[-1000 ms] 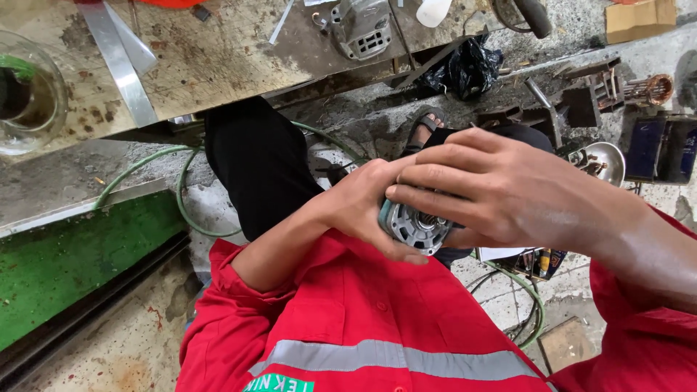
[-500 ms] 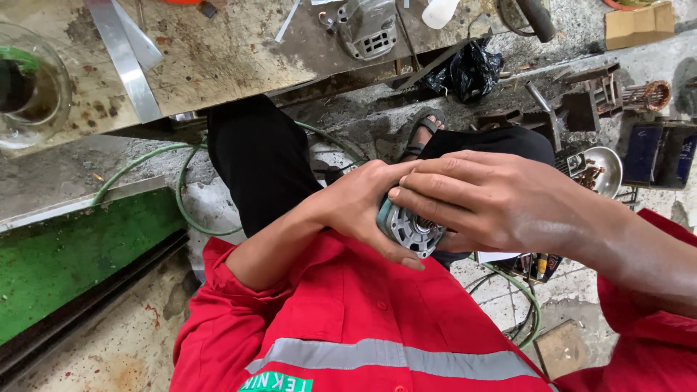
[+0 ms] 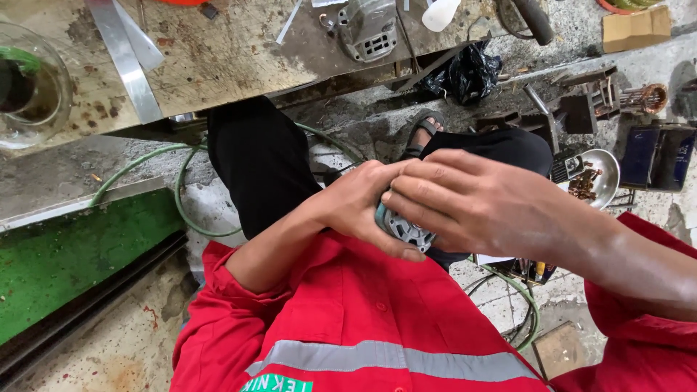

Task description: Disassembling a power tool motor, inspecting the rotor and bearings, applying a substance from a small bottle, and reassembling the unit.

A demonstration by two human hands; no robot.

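Both hands close around a small grey motor housing held over the lap, below the counter. The left hand cups it from underneath, thumb along its lower edge; the right hand wraps over the top, fingers pressed to its ribbed face. Since a moment ago the grip has barely shifted, so the part seems still being worked in place. A grinder lies on the counter.

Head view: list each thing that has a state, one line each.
Left hand: shut on the metal part.
Right hand: shut on the metal part, fingers over it.
Metal part: held over the lap, mostly covered.
Glass jar: upright on the bench.
Metal bowl: holds rusty bits.
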